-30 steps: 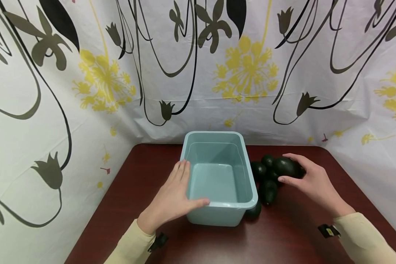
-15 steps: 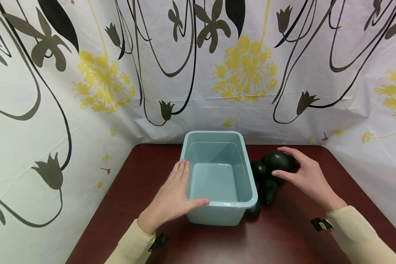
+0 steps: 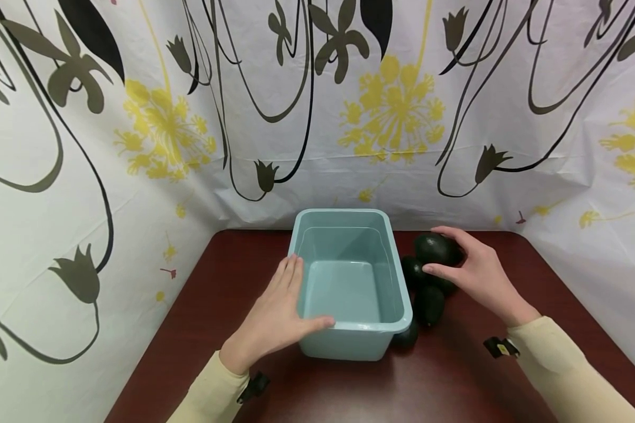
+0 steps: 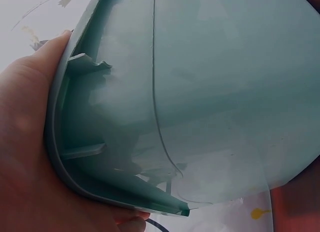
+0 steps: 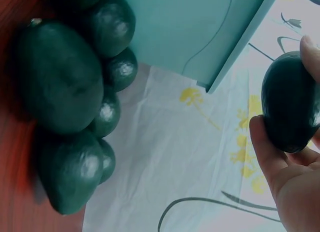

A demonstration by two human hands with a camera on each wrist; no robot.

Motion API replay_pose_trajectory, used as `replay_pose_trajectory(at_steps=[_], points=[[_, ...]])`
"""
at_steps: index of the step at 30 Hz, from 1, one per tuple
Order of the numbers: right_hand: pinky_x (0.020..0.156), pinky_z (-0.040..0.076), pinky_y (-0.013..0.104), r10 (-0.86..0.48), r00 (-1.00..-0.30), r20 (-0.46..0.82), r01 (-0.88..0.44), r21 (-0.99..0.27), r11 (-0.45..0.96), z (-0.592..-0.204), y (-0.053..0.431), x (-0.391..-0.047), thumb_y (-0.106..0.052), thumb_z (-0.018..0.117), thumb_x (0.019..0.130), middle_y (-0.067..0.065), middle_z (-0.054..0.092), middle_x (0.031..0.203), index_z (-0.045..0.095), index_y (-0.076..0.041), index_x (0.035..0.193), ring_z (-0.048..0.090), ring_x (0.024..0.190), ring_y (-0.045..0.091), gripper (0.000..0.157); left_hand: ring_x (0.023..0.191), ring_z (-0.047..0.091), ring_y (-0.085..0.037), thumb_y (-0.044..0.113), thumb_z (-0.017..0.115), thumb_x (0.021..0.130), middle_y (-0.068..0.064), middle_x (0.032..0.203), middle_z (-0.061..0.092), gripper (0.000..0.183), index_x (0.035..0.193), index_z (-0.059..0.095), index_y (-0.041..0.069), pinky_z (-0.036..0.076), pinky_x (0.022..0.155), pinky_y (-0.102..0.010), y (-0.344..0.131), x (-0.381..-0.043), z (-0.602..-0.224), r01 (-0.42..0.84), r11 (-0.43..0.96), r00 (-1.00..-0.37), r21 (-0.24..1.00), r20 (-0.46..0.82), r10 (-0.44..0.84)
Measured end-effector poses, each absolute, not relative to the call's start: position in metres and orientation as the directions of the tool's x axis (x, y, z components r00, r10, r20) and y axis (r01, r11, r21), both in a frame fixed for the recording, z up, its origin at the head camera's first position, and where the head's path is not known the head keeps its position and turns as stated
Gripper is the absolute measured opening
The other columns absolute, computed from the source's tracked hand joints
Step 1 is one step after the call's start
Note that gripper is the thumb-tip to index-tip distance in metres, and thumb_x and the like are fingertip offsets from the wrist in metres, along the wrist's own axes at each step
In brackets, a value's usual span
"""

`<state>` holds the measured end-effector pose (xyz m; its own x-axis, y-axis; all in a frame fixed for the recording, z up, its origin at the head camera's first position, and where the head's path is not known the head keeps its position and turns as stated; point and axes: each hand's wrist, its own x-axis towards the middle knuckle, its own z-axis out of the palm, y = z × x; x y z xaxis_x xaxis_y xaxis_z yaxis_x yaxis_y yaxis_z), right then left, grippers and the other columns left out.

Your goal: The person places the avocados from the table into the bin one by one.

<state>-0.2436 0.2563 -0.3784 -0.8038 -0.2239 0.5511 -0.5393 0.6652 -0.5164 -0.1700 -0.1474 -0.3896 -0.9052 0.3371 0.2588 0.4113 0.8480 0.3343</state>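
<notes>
A pale blue-green plastic bin [image 3: 341, 346] stands on the table, with its inside bare. My left hand [image 3: 275, 320] rests on the bin's near left corner, fingers straight along the left rim and thumb over the front rim. In the left wrist view the hand [image 4: 30, 132] lies against the rim's outer edge. To the right of the bin, my right hand [image 3: 481, 273] grips a dark green avocado [image 3: 433, 248] between thumb and fingers. The right wrist view shows this avocado [image 5: 287, 102] raised apart from the pile of avocados [image 5: 60, 77].
Several more dark avocados [image 3: 430, 304] lie bunched along the bin's right side, one partly hidden under its front right corner. Behind the dark red table [image 3: 190, 364] hangs a white sheet [image 3: 323, 147] with flower prints, which also covers both sides.
My right hand has lifted the avocado from the pile and carried it left and away from me, closer to the bin. The left hand and the bin have stayed in place.
</notes>
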Motion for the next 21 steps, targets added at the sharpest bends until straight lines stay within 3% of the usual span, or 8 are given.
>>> replay_pose_trajectory(at_steps=[7,21], points=[[0.076,0.048,0.015,-0.247,-0.803,0.542,-0.558,-0.541,0.629,-0.373,0.243,-0.246,-0.035,0.090,0.075,-0.011,0.062,0.127,0.056,-0.029,0.141,0.063,0.097,0.006,0.074,0.154,0.006,-0.023,0.089,0.053,0.075,-0.007,0.168,0.008,0.127,0.161,0.013,0.004,0.024,0.118,-0.042,-0.148,-0.170,-0.389,0.404,0.849,-0.909,0.341,0.251,0.332],[0.083,0.045,0.015,-0.291,-0.784,0.548,-0.595,-0.530,0.604,-0.367,0.218,-0.250,-0.041,0.088,0.076,-0.016,0.059,0.130,0.057,-0.031,0.140,0.059,0.106,0.003,0.072,0.154,0.004,-0.022,0.083,0.061,0.076,-0.007,0.168,0.008,0.125,0.161,0.013,0.005,0.026,0.117,-0.043,-0.147,-0.170,-0.390,0.398,0.844,-0.912,0.360,0.255,0.322]])
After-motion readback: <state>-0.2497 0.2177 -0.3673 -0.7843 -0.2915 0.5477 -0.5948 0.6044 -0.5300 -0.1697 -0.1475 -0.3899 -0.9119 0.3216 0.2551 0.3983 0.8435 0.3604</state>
